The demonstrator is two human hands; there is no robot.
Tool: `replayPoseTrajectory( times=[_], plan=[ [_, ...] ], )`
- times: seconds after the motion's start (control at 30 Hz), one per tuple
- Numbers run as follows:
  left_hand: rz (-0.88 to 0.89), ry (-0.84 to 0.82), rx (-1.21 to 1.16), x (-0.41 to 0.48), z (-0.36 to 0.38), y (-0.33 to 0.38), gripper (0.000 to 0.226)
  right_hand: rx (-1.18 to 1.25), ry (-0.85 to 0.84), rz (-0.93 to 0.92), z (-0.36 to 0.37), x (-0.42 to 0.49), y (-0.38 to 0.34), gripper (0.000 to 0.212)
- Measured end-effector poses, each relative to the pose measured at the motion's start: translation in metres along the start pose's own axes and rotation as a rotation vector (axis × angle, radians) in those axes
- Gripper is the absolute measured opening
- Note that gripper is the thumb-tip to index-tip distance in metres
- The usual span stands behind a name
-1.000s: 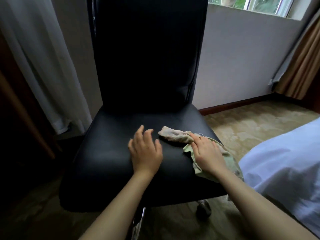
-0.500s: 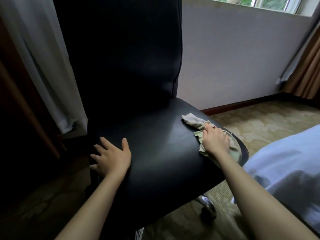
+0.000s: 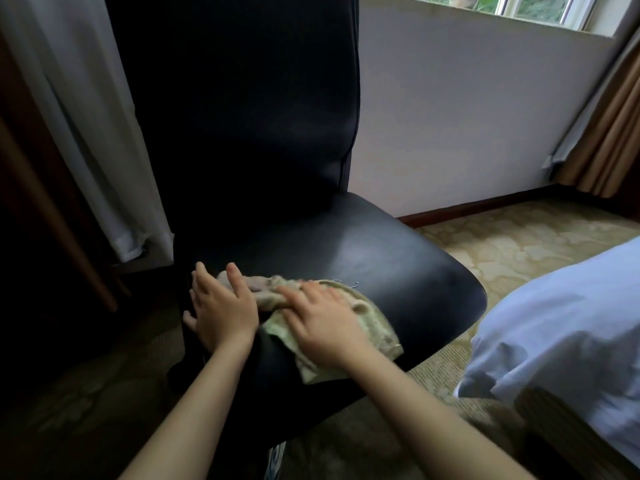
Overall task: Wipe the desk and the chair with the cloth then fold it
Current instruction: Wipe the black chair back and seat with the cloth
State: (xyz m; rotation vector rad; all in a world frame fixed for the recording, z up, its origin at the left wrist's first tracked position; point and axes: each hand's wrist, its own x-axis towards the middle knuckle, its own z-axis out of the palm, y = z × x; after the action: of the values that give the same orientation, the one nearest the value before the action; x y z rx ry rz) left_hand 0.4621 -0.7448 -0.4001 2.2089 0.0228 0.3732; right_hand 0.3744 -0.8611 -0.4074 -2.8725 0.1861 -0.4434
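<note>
A: The fingers (image 3: 294,294) of your right hand (image 3: 325,322) lie straight and flat on the cloth (image 3: 375,318). They press it down and do not curl round it. Your left hand (image 3: 221,308) is spread as well. Its fingers (image 3: 200,277) are straight and rest on the near left edge of the seat, and one of them touches the bunched end of the cloth.

B: So neither hand actually grips it. Where does the cloth sit?

A: It sits on the front left part of the chair (image 3: 398,265) seat, mostly under your right palm. One corner droops over the front edge. The glossy leather runs on to your right, toward the bed (image 3: 571,323).

B: How will it handle?

A: I judge it light, thin and limp, and loose threads show at its far edge. On leather that slick it will likely slide easily and ruck up, as it has at the crumpled end by your left hand. Flat palm pressure suits wiping. Spread your fingers wide so the cloth travels with the hand and does not roll under it.

B: And for folding?

A: It has no stiffness, so take it by the corners. The one hanging over the front edge looks easiest to pinch. Smooth out the bunched end before you fold, or the fold will probably come out lumpy.
</note>
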Motion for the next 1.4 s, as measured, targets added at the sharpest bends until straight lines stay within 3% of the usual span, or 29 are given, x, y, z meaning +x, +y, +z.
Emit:
replayPoseTrajectory(
  times=[0.23,0.43,0.57,0.77,0.9,1.0,1.13,1.23,1.33,1.4],
  plan=[
    [0.026,0.002,0.007,0.002,0.001,-0.001,0.062,-0.050,0.248,0.433,-0.034,-0.027,0.158,0.070],
    [0.041,0.002,-0.035,0.002,-0.003,-0.003,0.056,0.020,0.430,0.581,-0.026,-0.047,0.154,0.060],
    [0.082,0.005,-0.076,0.003,-0.006,-0.005,0.052,0.053,0.490,0.491,0.001,-0.050,0.091,0.054],
    [0.108,0.011,-0.135,0.013,-0.012,-0.013,0.046,0.021,0.451,-0.045,0.040,-0.062,-0.029,0.040],
    [0.203,-0.012,-0.100,0.023,-0.011,-0.020,0.048,-0.104,0.377,-0.225,0.037,-0.065,-0.017,0.043],
    [0.241,-0.031,-0.065,0.033,-0.011,-0.023,0.051,-0.117,0.391,-0.158,0.022,-0.065,0.030,0.044],
    [0.278,-0.062,-0.027,0.045,-0.017,-0.025,0.054,-0.119,0.483,0.113,0.000,-0.078,0.110,0.043],
    [0.530,-0.038,0.187,0.056,-0.024,-0.021,0.055,-0.065,0.550,0.353,-0.020,-0.090,0.144,0.046],
    [0.757,-0.082,0.341,0.048,-0.031,-0.010,0.058,-0.059,0.556,0.384,-0.030,-0.095,0.143,0.047],
    [0.755,-0.086,0.303,0.030,-0.031,0.002,0.050,-0.071,0.546,0.358,-0.030,-0.091,0.134,0.045]
  ],
)
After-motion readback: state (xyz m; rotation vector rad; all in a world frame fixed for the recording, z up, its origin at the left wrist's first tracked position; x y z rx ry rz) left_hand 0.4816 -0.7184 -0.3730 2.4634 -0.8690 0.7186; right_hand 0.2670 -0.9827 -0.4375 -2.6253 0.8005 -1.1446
